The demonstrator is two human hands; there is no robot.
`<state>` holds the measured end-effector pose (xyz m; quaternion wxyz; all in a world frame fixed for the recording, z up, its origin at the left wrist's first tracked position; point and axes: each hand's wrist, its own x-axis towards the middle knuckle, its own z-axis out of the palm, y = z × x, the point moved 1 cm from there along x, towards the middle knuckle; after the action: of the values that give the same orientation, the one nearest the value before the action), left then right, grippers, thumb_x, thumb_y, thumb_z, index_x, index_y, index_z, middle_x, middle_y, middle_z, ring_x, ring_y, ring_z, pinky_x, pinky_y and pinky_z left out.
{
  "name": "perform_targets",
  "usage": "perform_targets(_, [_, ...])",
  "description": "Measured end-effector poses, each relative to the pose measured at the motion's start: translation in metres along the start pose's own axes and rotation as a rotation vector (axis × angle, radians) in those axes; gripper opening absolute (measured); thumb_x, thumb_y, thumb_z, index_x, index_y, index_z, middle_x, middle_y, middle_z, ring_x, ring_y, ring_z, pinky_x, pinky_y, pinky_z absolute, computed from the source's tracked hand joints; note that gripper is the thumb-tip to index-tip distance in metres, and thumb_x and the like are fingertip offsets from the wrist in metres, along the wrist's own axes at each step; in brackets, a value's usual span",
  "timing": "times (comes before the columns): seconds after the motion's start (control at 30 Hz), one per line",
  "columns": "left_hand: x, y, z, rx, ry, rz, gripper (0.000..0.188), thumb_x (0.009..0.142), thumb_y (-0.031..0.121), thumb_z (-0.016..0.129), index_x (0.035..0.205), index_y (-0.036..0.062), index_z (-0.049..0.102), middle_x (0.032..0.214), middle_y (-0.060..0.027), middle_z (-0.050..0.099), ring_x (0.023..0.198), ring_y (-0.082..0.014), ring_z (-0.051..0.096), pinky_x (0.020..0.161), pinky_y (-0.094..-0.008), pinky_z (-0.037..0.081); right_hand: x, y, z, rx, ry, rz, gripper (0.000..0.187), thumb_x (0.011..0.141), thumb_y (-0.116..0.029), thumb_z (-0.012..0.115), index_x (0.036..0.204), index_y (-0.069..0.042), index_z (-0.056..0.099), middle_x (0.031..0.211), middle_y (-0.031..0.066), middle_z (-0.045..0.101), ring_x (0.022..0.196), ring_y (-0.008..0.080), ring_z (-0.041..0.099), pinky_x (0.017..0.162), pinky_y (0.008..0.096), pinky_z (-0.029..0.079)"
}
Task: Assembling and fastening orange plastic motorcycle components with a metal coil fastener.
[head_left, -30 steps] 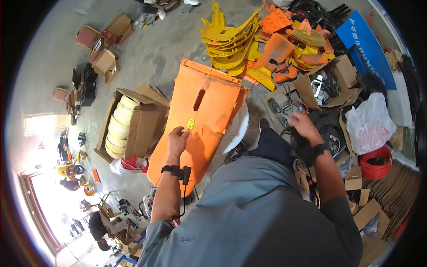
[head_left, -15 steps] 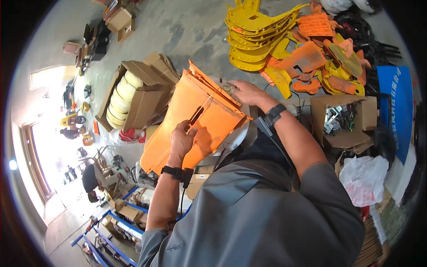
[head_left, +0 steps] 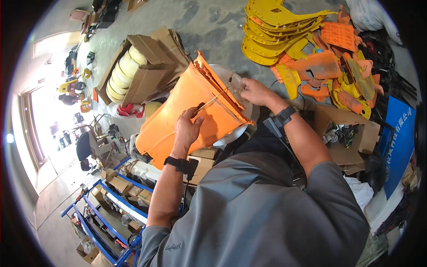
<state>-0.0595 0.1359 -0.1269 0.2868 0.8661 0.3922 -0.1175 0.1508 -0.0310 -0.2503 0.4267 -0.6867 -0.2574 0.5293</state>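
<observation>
The fingers of my left hand (head_left: 187,130) are bent at the slot in the large orange plastic shell (head_left: 167,122), thumb spread away from them; I cannot tell whether they grip its rim. The fingers of my right hand (head_left: 258,93) are pinched closed on a thin pale cord (head_left: 212,100), just beyond the shell's upper right edge. The cord runs from the slot over that edge. The shell is tilted in front of me, its ridged end toward the upper right and its rounded end toward the lower left, with a white round surface (head_left: 231,136) partly showing behind it. On the floor (head_left: 209,42), left of the shell, lies an open cardboard box (head_left: 149,84) of cream rings (head_left: 119,80); beyond its right edge sits a stack of yellow plastic parts (head_left: 275,38).
</observation>
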Motion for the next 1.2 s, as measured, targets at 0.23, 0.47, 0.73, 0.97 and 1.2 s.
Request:
perform_targets(0.23, [0.001, -0.01, 0.001, 0.001, 0.027, -0.027, 0.035, 0.083, 0.017, 0.068, 0.112, -0.0023, 0.064, 0.105, -0.0202, 0.068, 0.1, -0.0313, 0.065, 0.087, -0.0373, 0.05, -0.034, -0.024, 0.001, 0.033, -0.108, -0.09, 0.035, 0.086, -0.024, 0.057, 0.107, 0.004, 0.06, 0.096, 0.0224, 0.067, 0.091, 0.0294, 0.065, 0.079, 0.0369, 0.049])
perform_targets(0.47, [-0.005, -0.033, -0.003, 0.038, 0.048, -0.094, 0.039, 0.083, 0.022, 0.069, 0.113, -0.0021, 0.065, 0.107, -0.0204, 0.068, 0.102, -0.0315, 0.065, 0.089, -0.0375, 0.05, -0.076, -0.024, 0.002, 0.102, 0.031, -0.099, 0.04, 0.092, -0.025, 0.055, 0.117, 0.006, 0.057, 0.102, 0.022, 0.067, 0.094, 0.028, 0.064, 0.082, 0.0363, 0.048])
perform_targets(0.73, [-0.024, -0.081, -0.004, 0.019, 0.107, -0.173, 0.04, 0.082, 0.025, 0.069, 0.116, 0.0028, 0.064, 0.116, -0.0186, 0.065, 0.109, -0.0354, 0.061, 0.093, -0.0412, 0.047, -0.121, -0.02, 0.001, 0.169, -0.051, 0.026, 0.043, 0.096, -0.026, 0.056, 0.129, 0.001, 0.051, 0.073, 0.001, 0.056, 0.058, 0.0057, 0.048, 0.051, 0.0222, 0.04])
perform_targets(0.97, [-0.039, -0.103, -0.01, 0.038, 0.106, -0.244, 0.041, 0.082, 0.025, 0.07, 0.116, 0.0038, 0.064, 0.116, -0.0181, 0.065, 0.109, -0.0351, 0.06, 0.094, -0.0418, 0.047, -0.141, -0.031, 0.002, 0.206, -0.031, 0.067, 0.043, 0.095, -0.024, 0.057, 0.129, 0.002, 0.05, 0.074, 0.0014, 0.057, 0.058, 0.0053, 0.048, 0.051, 0.0213, 0.04])
perform_targets(1.2, [-0.048, -0.116, -0.012, 0.041, 0.158, -0.222, 0.044, 0.08, 0.026, 0.07, 0.117, 0.0016, 0.064, 0.118, -0.0205, 0.064, 0.114, -0.0355, 0.059, 0.098, -0.0408, 0.045, -0.15, -0.04, -0.003, 0.163, 0.032, 0.048, 0.041, 0.094, -0.022, 0.058, 0.126, 0.002, 0.052, 0.081, 0.0031, 0.061, 0.065, 0.0067, 0.053, 0.052, 0.0226, 0.042])
